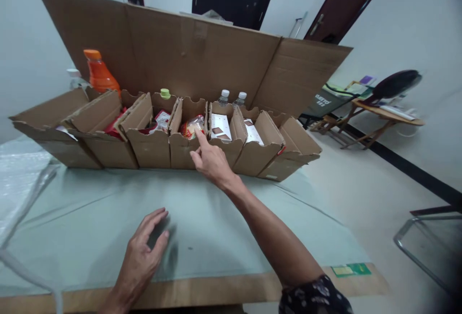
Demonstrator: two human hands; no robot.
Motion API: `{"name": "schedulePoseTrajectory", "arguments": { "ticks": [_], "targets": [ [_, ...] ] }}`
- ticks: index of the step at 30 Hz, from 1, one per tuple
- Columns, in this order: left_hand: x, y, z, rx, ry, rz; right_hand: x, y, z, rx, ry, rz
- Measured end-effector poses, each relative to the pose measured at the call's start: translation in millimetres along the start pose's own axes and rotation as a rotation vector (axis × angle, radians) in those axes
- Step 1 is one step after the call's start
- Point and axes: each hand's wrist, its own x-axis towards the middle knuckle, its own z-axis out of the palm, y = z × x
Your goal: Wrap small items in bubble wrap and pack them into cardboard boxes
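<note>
Presently, the right hand [212, 161], thumb and forefinger parted, is pointing at a snack packet [189, 128], its visible part slanting far-right; the left hand [142, 251] is hanging spread.

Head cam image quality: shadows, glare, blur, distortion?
Head view throughout: shadow beside the bare left hand on the pale green cloth; glare on the clear plastic sheeting; print on the red-yellow plastic packet by the bare right hand too soft to read; black oval object looks smeared; dark red door leaning, likely wide-angle stretch; lower right corner darkened.
</note>
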Motion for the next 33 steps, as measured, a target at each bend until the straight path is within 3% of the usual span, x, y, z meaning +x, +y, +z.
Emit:
{"name": "schedulePoseTrajectory", "arguments": {
  "ticks": [4,7,10,15,17,21,25,28,31,33],
  "targets": [
    [-9,-17,1.8,0.036,0.115,0.045,31,-13,5,-0.153,0.037,0.112],
    [-10,-18,2.8,0.0,0.171,0.019,16,-21,8,-0.141,0.062,0.084],
    [-9,-15,1.2,-0.098,0.221,-0.07,-35,-33,5,-0.072,0.129,-0.022],
    [-12,-15,-8.6,-0.313,0.28,-0.176,-159,-37,-29,0.158,0.236,-0.236],
    [-16,-12,-12.9,-0.35,0.285,-0.165,-200,-18,-48,0.251,0.288,-0.143],
    [-23,1,-13.9,-0.401,0.159,-0.081,-255,40,-69,0.395,0.574,0.21],
    [-40,6,-4.6,-0.432,-0.015,-0.044,-296,75,-48,0.594,0.399,0.295],
    [-58,2,5.4,-0.405,-0.159,-0.077,-313,78,-18,0.505,0.313,0.309],
    [-58,4,16.2,-0.353,-0.144,-0.137,-298,76,2,0.384,0.327,0.365],
    [-39,11,23.0,-0.346,-0.101,-0.147,-269,78,6,0.377,0.337,0.364]
  ]
}}
